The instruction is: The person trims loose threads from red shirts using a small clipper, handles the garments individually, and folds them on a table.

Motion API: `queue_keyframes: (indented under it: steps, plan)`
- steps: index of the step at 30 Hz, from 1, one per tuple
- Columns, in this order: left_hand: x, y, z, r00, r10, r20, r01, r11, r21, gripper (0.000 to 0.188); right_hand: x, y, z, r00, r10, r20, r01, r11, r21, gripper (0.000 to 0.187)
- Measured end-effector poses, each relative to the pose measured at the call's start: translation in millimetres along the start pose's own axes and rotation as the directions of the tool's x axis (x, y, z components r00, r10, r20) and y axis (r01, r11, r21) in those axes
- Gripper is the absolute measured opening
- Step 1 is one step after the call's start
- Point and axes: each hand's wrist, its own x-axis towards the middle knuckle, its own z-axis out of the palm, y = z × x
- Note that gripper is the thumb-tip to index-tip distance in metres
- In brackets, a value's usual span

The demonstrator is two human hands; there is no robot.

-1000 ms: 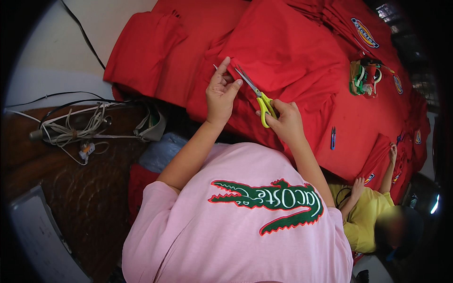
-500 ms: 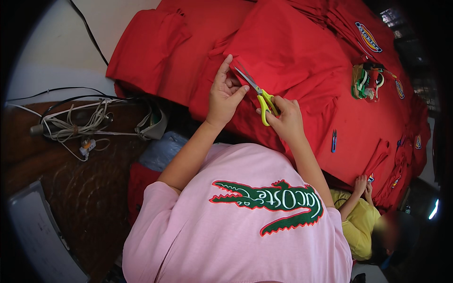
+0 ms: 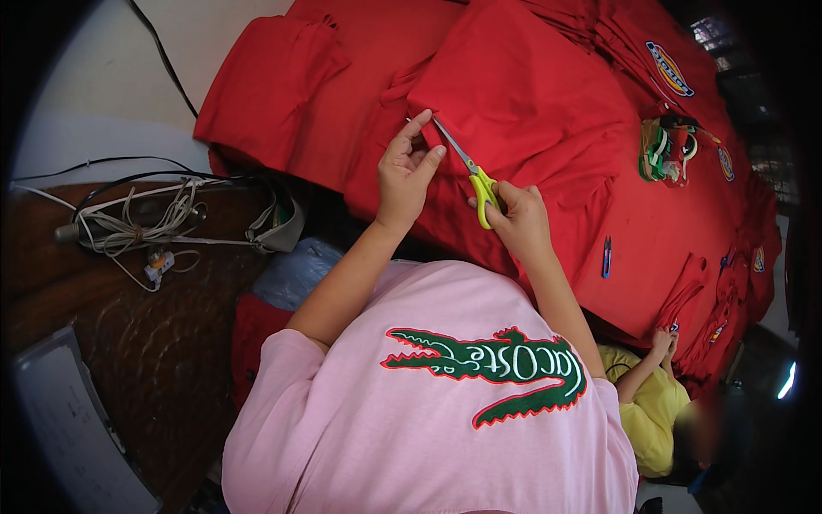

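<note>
My right hand (image 3: 521,216) is closed round the yellow-green handles of a pair of scissors (image 3: 480,184). The blades look closed together and point up and left, their tip just by my left index finger. My left hand (image 3: 406,171) lies at the edge of a red garment (image 3: 522,77), thumb and index finger apart and the other fingers partly curled. A small pale bit, too small to make out, shows beside the index fingertip. The red cloth spreads beneath both hands and the scissors.
More red garments (image 3: 265,94) cover the table. To the right lie a bundle of tapes (image 3: 664,150) and small blue thread snips (image 3: 606,257). Coiled cables (image 3: 141,218) lie on brown wood at left. A co-worker in yellow (image 3: 646,420) handles red cloth at lower right.
The scissors' blades have closed from slightly apart. My left index finger has shifted a little right and down, closer to the blade tip. The co-worker's hands have moved slightly.
</note>
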Motion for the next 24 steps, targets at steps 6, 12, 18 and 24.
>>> queue_keyframes:
  steps: [6,12,18,24]
  plan:
    - [0,15,10,0.999,0.019,-0.026,-0.021,0.996,-0.086,0.086,2,-3,-1,0.997,-0.068,-0.042,0.065,0.995,-0.069,0.031]
    - [-2,15,6,1.0,0.003,0.006,-0.002,0.996,-0.091,0.088,4,-4,2,0.994,-0.09,-0.067,0.085,0.994,-0.07,0.029]
    - [-1,14,7,0.998,0.006,-0.056,-0.012,0.994,-0.112,0.084,-1,5,7,1.0,0.0,-0.031,-0.003,0.997,-0.078,0.022]
    - [0,-12,-33,0.993,0.048,-0.11,-0.038,0.995,0.097,0.069,-33,124,-37,0.804,0.541,-0.247,-0.509,0.841,0.185,0.028]
